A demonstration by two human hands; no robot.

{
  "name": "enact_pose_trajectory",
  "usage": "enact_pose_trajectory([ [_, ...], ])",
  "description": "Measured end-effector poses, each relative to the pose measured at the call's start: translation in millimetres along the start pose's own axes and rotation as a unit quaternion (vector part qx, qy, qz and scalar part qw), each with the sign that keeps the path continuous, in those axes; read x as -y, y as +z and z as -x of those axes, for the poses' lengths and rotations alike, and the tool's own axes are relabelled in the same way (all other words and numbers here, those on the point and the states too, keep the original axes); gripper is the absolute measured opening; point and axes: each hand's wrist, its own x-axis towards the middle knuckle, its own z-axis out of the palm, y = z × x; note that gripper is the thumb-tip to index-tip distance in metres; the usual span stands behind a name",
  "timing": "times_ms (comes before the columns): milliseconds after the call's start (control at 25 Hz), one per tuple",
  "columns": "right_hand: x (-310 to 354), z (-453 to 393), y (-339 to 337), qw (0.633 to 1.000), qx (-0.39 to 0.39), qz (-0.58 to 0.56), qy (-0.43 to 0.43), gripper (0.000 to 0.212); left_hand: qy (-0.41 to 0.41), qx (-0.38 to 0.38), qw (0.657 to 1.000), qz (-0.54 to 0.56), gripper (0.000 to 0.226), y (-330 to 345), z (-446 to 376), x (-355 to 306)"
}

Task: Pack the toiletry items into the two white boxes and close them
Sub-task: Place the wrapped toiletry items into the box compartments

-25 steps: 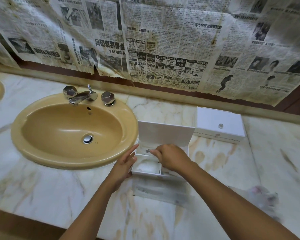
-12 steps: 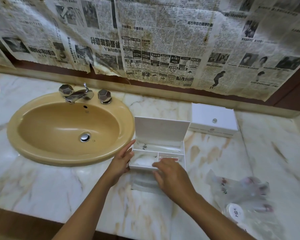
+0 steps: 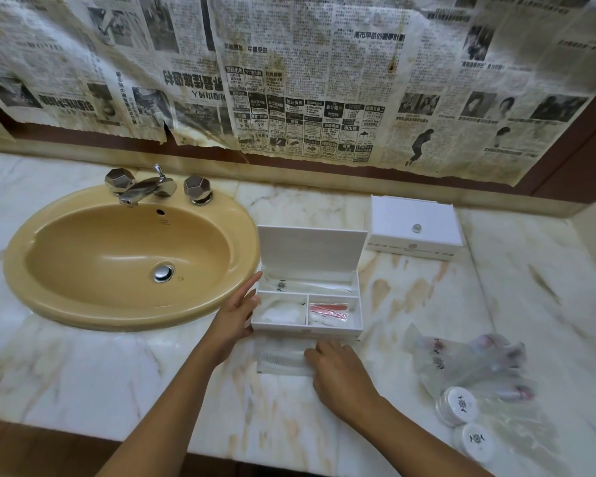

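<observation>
Head view: the open white box (image 3: 307,304) sits on the marble desk (image 3: 427,304) at about 3 o'clock from the sink (image 3: 128,256), its lid standing up. Its back compartment holds a clear-wrapped item, the front left one something white, and the front right one a red-and-white sachet (image 3: 327,313). The left hand (image 3: 236,313) rests with straight fingers against the box's left wall, steadying it. A second ago the right hand (image 3: 338,370) was inside the box; it has since drawn back toward 6 o'clock and now lies on the wrapped comb packet (image 3: 283,356) just in front of the box, fingers curled at the packet's right end — whether it has a real pinch yet I cannot tell.

That suggests one item has just gone in and the comb is next. The second white box (image 3: 415,227) sits shut at about 1 o'clock from the open one, well apart. At about 4 o'clock lie loose toiletries — clear-wrapped items (image 3: 475,359) and two round lidded tubs (image 3: 460,406) — so packing looks well short of done.
</observation>
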Motion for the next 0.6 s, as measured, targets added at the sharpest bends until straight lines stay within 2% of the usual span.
enact_pose_trajectory([
  [320, 0, 5, -1, 0.997, -0.058, -0.051, -0.001, 0.034, 0.001, 0.003, 1.000, -0.001, 0.042, -3, -2, 3],
  [600, -4, 5, -33, 0.977, -0.171, -0.126, -0.002, 0.032, 0.000, 0.015, 1.000, 0.015, 0.041, -7, -12, 13],
])
